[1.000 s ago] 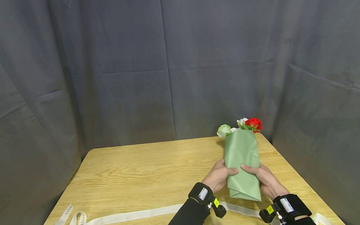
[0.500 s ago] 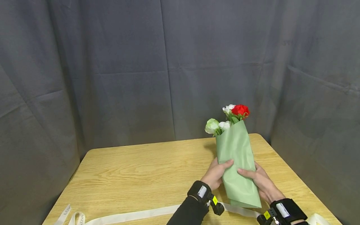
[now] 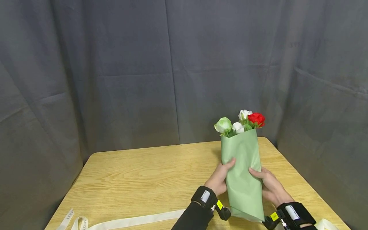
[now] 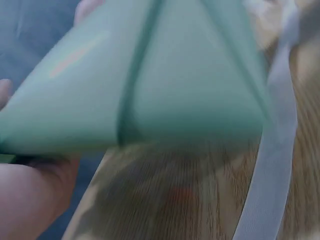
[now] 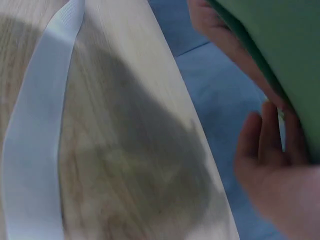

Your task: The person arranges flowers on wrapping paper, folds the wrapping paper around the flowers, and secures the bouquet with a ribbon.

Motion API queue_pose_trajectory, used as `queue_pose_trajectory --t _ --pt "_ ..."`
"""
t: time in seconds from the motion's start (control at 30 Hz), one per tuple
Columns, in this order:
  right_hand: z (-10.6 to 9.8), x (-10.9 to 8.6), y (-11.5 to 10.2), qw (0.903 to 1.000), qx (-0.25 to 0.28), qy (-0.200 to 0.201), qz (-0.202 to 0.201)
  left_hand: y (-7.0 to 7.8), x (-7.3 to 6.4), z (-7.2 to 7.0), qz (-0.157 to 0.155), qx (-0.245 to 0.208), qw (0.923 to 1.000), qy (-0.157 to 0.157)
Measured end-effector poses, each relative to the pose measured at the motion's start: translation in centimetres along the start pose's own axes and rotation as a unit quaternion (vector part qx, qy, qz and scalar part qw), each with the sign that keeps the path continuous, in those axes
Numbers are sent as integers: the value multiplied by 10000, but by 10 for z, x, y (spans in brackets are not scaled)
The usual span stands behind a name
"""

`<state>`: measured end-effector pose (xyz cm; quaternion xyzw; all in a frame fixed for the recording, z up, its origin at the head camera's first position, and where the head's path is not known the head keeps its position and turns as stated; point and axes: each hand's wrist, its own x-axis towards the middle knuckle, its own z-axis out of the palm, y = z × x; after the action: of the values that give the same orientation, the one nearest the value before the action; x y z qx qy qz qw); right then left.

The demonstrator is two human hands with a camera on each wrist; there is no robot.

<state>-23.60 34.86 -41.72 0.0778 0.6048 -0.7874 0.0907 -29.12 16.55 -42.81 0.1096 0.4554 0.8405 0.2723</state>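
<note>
A bouquet in pale green wrapping paper (image 3: 242, 172) stands slightly tilted between both hands, raised above the table. Out of its top show a light green flower (image 3: 223, 125), two white flowers (image 3: 238, 127) and a red flower (image 3: 256, 119). My left hand (image 3: 219, 177) grips the wrap's left side, thumb across the front. On the right side my right hand (image 3: 271, 185) holds it, thumb also on the front; its other fingers (image 5: 270, 135) curl behind the wrap in the right wrist view. In the left wrist view the paper's folded lower end is blurred.
A white ribbon with printed letters (image 3: 138, 220) lies along the table's near edge, passing under the left arm. The ribbon's roll (image 3: 326, 224) sits at the near right corner. Grey curtains (image 3: 129, 80) enclose the wooden table (image 3: 143, 169).
The bouquet has been lifted and brought nearer, tilting left and then back toward upright. Both hands keep their hold, and the left thumb has slid up along the front.
</note>
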Motion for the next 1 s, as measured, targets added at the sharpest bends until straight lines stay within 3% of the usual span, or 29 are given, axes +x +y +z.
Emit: queue_pose_trajectory --t 0.1,0.2,0.4,0.63,1.0 --pt "-3 -2 3 9978 382 -529 -109 4 0 -4 -424 -347 9978 -372" --pt "-4 -2 5 9943 747 -751 -124 7 -1 -6 -602 -461 9951 -638" --pt "7 8 9 9934 713 -869 -241 13 -6 -15 -507 -473 9935 -901" --pt "22 20 3 9960 212 -860 -127 27 -17 -32 -403 24 9963 -754" --pt "57 40 -5 9950 197 -979 35 44 -35 -61 -451 160 9972 -580"
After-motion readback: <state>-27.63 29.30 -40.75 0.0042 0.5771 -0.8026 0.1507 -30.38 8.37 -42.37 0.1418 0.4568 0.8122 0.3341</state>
